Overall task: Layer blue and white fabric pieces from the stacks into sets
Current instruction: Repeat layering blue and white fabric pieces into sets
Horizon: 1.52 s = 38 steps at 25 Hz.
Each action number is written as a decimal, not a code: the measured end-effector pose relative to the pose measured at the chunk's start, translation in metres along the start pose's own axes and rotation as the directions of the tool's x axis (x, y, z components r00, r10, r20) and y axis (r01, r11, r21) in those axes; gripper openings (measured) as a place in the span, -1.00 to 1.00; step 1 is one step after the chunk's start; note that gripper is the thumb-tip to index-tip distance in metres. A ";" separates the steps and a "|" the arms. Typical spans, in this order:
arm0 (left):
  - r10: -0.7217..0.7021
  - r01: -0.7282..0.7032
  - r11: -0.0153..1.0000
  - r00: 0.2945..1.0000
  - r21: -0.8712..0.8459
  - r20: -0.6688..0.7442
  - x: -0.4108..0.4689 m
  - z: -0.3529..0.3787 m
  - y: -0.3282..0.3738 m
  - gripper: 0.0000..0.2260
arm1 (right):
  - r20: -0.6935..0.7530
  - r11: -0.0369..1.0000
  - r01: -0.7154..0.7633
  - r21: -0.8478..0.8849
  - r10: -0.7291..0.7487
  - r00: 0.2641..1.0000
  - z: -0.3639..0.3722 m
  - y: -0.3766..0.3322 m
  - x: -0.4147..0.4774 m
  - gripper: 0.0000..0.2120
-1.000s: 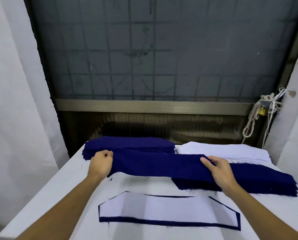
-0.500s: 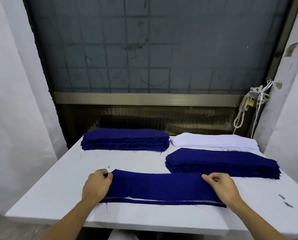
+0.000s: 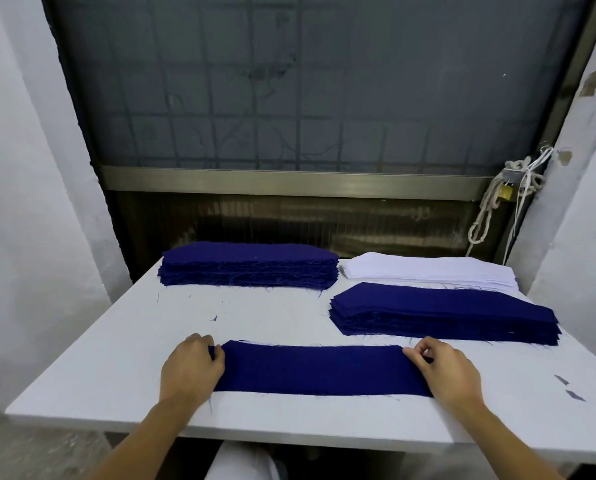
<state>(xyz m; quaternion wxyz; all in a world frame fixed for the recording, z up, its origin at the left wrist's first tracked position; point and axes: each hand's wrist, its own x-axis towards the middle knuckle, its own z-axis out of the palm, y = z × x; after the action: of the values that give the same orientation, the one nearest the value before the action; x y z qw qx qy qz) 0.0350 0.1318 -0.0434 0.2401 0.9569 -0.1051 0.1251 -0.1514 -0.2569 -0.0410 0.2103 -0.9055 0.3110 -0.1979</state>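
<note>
A long blue fabric piece (image 3: 315,370) lies flat near the front of the white table (image 3: 123,368). My left hand (image 3: 191,370) pinches its left end and my right hand (image 3: 445,372) pinches its right end. A thin white edge shows along the strip's far side. A tall blue stack (image 3: 249,268) sits at the back left. A white stack (image 3: 428,270) sits at the back right, with a second blue stack (image 3: 442,313) just in front of it.
Two small dark fabric scraps (image 3: 568,388) lie on the table at the right. White walls close in on both sides. A rope and padlock (image 3: 506,192) hang by the window frame behind the table. Loose blue threads dot the tabletop.
Both hands carried the blue piece from the back stacks toward me and laid it flat over the white-and-blue set near the front edge. The view tilted down.
</note>
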 end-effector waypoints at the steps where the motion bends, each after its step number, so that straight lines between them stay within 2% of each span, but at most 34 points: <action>1: 0.015 -0.015 1.000 1.000 -0.010 -0.010 0.000 0.000 -0.001 -0.75 | -0.007 1.000 0.002 -0.014 -0.002 1.000 0.000 0.000 -0.001 -0.70; 4: 0.092 -0.087 0.994 0.993 0.063 -0.073 0.000 0.003 -0.003 -0.80 | -0.051 0.999 0.036 -0.028 -0.038 0.998 0.000 0.001 -0.004 -0.76; 7: 0.143 -0.119 0.975 0.982 0.185 -0.122 0.000 0.006 -0.002 -0.71 | -0.091 0.988 0.109 -0.111 -0.119 0.989 0.005 0.001 -0.008 -0.73; 10: 0.145 -0.117 0.957 0.986 0.266 -0.085 0.000 0.006 0.000 -0.59 | -0.048 0.952 0.140 -0.273 -0.159 0.986 0.009 0.002 -0.010 -0.59; 13: 0.117 -0.101 0.948 0.993 0.303 -0.035 -0.002 0.006 0.000 -0.51 | 0.002 0.936 0.138 -0.325 -0.145 0.989 0.009 0.002 -0.009 -0.51; 16: 0.126 -0.116 0.971 0.991 0.210 -0.033 -0.003 0.002 0.001 -0.56 | -0.009 0.966 0.177 -0.189 -0.182 0.983 0.005 0.001 -0.011 -0.63; 18: 0.134 -0.135 0.989 0.991 0.052 0.017 -0.003 0.000 -0.002 -0.70 | -0.005 0.990 0.141 -0.023 -0.141 0.990 -0.003 0.001 -0.014 -0.70; 21: 0.141 -0.097 0.967 0.973 -0.235 0.182 -0.004 -0.006 -0.005 -0.85 | 0.049 0.985 0.061 0.161 -0.070 0.996 -0.012 0.003 -0.016 -0.77; 24: 0.139 0.052 0.863 0.932 -0.502 0.336 0.005 -0.025 -0.004 -0.80 | 0.120 0.960 0.049 0.276 -0.085 0.989 -0.025 0.010 -0.016 -0.75; 27: 0.242 -0.006 0.838 0.900 -0.546 0.362 0.023 -0.044 0.014 -0.76 | 0.109 0.910 0.065 0.410 -0.120 0.987 -0.047 0.018 -0.005 -0.67; 29: 0.279 -0.043 0.843 0.887 -0.536 0.369 0.039 -0.048 0.037 -0.72 | 0.066 0.899 0.087 0.429 -0.127 0.990 -0.067 0.024 0.011 -0.71; 31: 0.293 -0.069 0.858 0.881 -0.510 0.373 0.056 -0.047 0.069 -0.73 | 0.024 0.914 0.093 0.395 -0.112 0.993 -0.085 0.033 0.032 -0.64; 34: 0.318 -0.133 0.877 0.881 -0.461 0.349 0.079 -0.038 0.125 -0.75 | -0.022 0.962 0.070 0.265 -0.066 0.998 -0.108 0.046 0.066 -0.57; 38: 0.326 -0.189 0.887 0.902 -0.421 0.282 0.098 -0.013 0.199 -0.78 | -0.025 0.998 0.005 0.067 -0.003 1.000 -0.129 0.071 0.115 -0.58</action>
<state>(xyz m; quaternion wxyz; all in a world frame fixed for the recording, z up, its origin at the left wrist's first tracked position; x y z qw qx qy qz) 0.0735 -0.0477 0.0820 0.3814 0.8750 -0.2959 -0.0364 -0.1648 -0.4156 0.0568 0.2363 -0.8960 0.3049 -0.2200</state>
